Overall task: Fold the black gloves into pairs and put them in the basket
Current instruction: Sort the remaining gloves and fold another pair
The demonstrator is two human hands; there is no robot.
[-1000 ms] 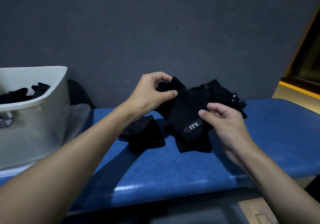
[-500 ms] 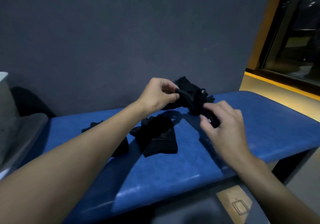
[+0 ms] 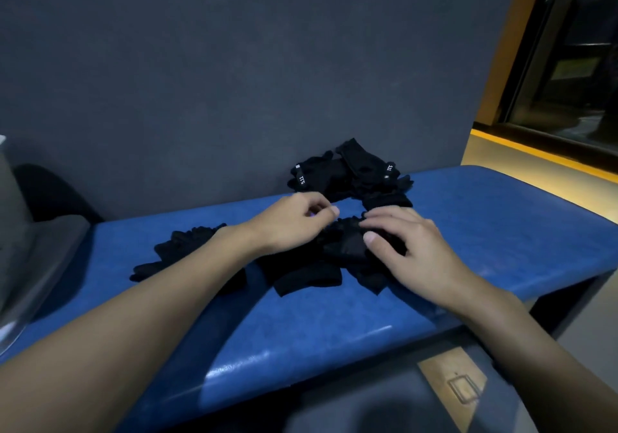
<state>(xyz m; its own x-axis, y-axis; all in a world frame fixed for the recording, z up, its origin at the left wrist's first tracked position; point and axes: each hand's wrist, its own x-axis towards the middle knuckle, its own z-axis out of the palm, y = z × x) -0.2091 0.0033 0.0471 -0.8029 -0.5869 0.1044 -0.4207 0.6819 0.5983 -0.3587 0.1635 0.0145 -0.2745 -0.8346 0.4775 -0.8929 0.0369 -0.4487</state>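
Black gloves (image 3: 344,252) lie bunched on the blue bench (image 3: 301,325) under both hands. My right hand (image 3: 404,248) lies on top of them, thumb and bent fingers pinching a glove. My left hand (image 3: 294,222) has its fingers curled at the gloves' left edge and seems to grip it. Another black glove (image 3: 177,248) lies to the left, partly hidden by my left forearm. A pile of black gloves (image 3: 351,175) with white labels sits against the wall behind my hands. Only a corner of the basket (image 3: 5,178) shows at the left edge.
A dark grey wall (image 3: 234,64) rises directly behind the bench. A grey lid or tray (image 3: 43,265) lies at the bench's left end below the basket. The bench ends at the right, with floor (image 3: 535,165) and a dark doorway beyond.
Both hands have come down from chest height and now press the gloves onto the bench. The view has swung right, so the basket has slid almost out of sight.
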